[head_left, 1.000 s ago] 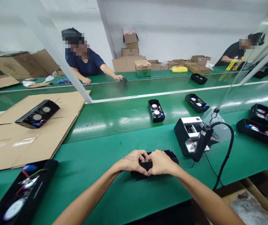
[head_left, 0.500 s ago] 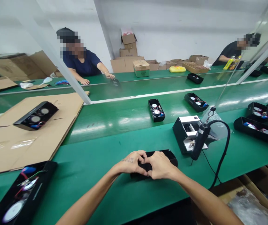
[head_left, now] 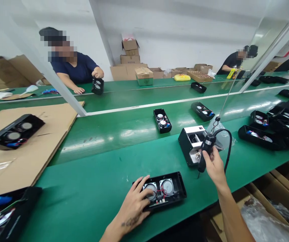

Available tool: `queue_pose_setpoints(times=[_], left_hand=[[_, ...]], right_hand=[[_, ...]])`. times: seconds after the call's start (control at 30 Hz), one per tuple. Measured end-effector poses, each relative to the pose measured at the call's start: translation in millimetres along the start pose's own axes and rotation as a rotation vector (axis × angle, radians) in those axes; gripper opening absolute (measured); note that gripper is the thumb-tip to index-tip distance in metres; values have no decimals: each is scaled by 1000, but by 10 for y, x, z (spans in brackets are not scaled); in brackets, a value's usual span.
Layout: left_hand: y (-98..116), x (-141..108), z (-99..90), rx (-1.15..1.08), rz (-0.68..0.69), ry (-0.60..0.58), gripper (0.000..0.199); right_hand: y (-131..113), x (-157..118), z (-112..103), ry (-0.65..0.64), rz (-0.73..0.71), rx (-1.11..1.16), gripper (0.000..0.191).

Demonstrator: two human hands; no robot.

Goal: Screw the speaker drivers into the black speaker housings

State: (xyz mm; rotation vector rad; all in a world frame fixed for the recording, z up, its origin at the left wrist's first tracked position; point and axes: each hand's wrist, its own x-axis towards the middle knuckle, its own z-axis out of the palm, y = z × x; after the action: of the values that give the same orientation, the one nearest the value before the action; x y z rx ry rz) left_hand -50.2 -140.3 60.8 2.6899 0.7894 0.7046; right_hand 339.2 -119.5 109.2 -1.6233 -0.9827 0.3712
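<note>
On the green bench in front of me lies a black speaker housing (head_left: 179,188), open side up, with two round speaker drivers and red wires inside. My left hand (head_left: 135,201) grips its left end, fingers over the far wall and reaching inside, thumb at the near side. My right hand (head_left: 215,167) is closed around a black electric screwdriver (head_left: 207,145), which hangs from a cord with its bit pointing down. Just behind the screwdriver stands a black and white screw feeder (head_left: 186,148).
Another open housing (head_left: 20,215) lies at the near left, and one rests on the cardboard sheet (head_left: 56,134). Housings (head_left: 162,122) sit on the green belt. More housings (head_left: 257,139) are piled right. A co-worker (head_left: 76,69) across the belt holds one. Boxes (head_left: 262,201) stand below right.
My right hand has left the housing and taken hold of the screwdriver. The housing now shows its open side with the drivers. The co-worker has raised a housing. The view has shifted right.
</note>
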Motion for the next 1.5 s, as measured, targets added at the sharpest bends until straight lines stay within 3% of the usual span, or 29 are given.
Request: queue_pose_setpoints(times=[0.07,0.13,0.27,0.33,0.43,0.53,0.73,0.9,0.97,1.07,1.13,1.2,1.37,1.5], left_hand=[[-12,10,-7,13,-3,-11,22],[-24,3,-2,17,-2,-7,22],[-24,-6,68,3,-18,58,22],[-8,36,133,0,-40,95,21],[28,162,249,-5,-76,154,24],[49,293,332,1,-89,185,28],[63,340,356,43,-82,149,27],[83,312,391,35,-107,164,28],[81,312,409,41,-102,163,26],[72,314,421,41,-94,163,23],[65,317,418,32,-90,174,24],[62,321,406,24,-86,189,25],[73,313,377,28,-87,171,27],[66,292,407,42,-102,152,27]], right_hand=[[85,-54,18,-44,36,55,56],[138,-179,38,5,-10,118,51],[104,-276,12,-38,-1,433,32],[-11,-168,-45,22,-5,546,30],[-247,99,-120,218,-109,656,34],[-405,339,-88,294,-169,606,38],[-356,450,65,91,-108,365,33],[-350,208,-73,-244,21,175,34],[-375,152,-149,-197,20,259,34],[-416,204,-204,41,-73,474,41],[-441,292,-182,160,-141,547,42],[-458,375,-121,199,-170,535,42],[-441,452,20,99,-120,443,41],[-398,364,-16,-116,-25,320,38]])
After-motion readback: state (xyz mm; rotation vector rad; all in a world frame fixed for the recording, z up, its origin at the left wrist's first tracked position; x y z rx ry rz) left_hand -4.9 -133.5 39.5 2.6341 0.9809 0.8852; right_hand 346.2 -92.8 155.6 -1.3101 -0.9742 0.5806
